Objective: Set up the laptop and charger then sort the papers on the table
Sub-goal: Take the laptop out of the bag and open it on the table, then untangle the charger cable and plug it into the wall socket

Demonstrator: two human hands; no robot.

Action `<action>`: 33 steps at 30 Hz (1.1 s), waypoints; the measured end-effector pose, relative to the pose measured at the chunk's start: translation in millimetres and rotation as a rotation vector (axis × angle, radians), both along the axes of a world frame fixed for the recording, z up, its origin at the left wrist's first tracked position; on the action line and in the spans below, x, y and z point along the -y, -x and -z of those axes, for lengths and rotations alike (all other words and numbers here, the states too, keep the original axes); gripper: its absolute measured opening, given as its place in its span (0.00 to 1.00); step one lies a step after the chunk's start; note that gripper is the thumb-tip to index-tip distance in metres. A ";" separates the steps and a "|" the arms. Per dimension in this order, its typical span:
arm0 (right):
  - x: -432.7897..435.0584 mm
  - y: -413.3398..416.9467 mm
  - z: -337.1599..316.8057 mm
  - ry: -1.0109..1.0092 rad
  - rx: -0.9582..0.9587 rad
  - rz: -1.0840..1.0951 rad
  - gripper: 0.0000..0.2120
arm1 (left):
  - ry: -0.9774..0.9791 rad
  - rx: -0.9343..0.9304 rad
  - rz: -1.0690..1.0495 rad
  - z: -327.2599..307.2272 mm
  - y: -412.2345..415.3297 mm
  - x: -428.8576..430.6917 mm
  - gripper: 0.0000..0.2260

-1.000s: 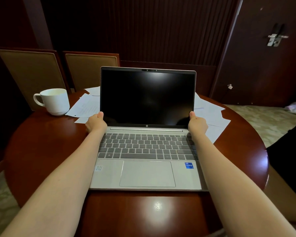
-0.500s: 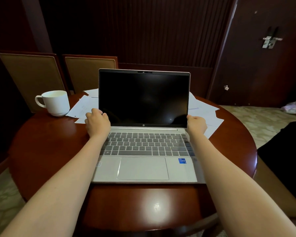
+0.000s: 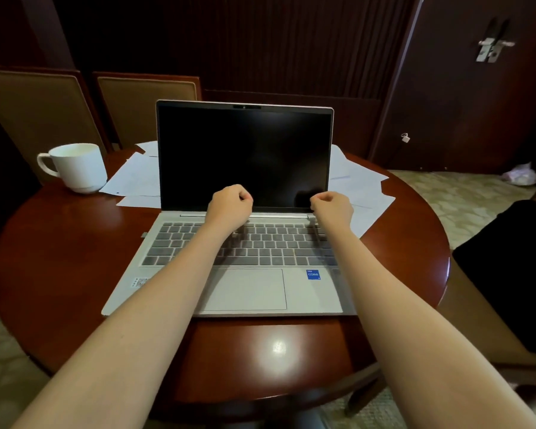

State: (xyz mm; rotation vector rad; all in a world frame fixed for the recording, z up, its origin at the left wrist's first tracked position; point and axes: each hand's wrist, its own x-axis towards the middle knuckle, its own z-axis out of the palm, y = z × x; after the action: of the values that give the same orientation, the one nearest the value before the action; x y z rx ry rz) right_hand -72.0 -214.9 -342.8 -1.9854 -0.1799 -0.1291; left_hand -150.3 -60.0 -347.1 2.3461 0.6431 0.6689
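A silver laptop stands open on the round wooden table, its screen black. White papers lie spread under and behind it, more papers showing to the right. My left hand hovers above the keyboard's top rows with fingers curled in, holding nothing. My right hand hangs the same way near the screen's lower right corner, fingers curled, touching nothing I can see. No charger is in view.
A white mug stands at the table's far left, touching the papers' edge. Two padded chairs stand behind the table. A door with a metal handle is at the back right. A dark object lies at the right.
Both hands have let go of the screen's lower corners and moved inward over the keyboard, fingers now curled. The laptop sits slightly turned compared with before.
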 end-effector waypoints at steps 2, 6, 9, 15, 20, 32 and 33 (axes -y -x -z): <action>-0.1 -4.4 1.7 -0.014 -0.015 -0.006 0.11 | 0.017 -0.020 0.036 -1.7 -10.4 7.1 0.08; -3.5 -7.8 0.1 -0.021 -0.071 -0.028 0.10 | 0.064 -0.067 0.082 -10.2 -24.6 19.1 0.08; -3.2 -5.0 -9.0 0.000 -0.144 -0.042 0.10 | 0.081 -0.123 0.107 -21.5 -27.2 30.3 0.08; 5.6 4.1 -43.4 0.097 -0.313 -0.114 0.13 | 0.168 -0.261 0.117 -57.2 -20.3 34.6 0.08; 10.6 9.7 -77.2 0.120 -0.399 -0.126 0.12 | 0.181 -0.335 0.155 -83.4 -16.3 41.1 0.10; 49.2 10.2 -98.5 0.071 -0.579 -0.049 0.10 | 0.282 -0.436 0.367 -106.2 -31.2 82.6 0.11; 55.0 6.3 -98.3 0.056 -0.587 -0.033 0.10 | 0.299 -0.437 0.392 -106.0 -35.3 89.0 0.11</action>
State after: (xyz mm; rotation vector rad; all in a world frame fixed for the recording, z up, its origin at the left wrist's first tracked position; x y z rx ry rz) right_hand -78.2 -270.0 -244.5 -1.9896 0.1654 0.4812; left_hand -115.1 -149.0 -241.2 2.2469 0.4062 -0.1138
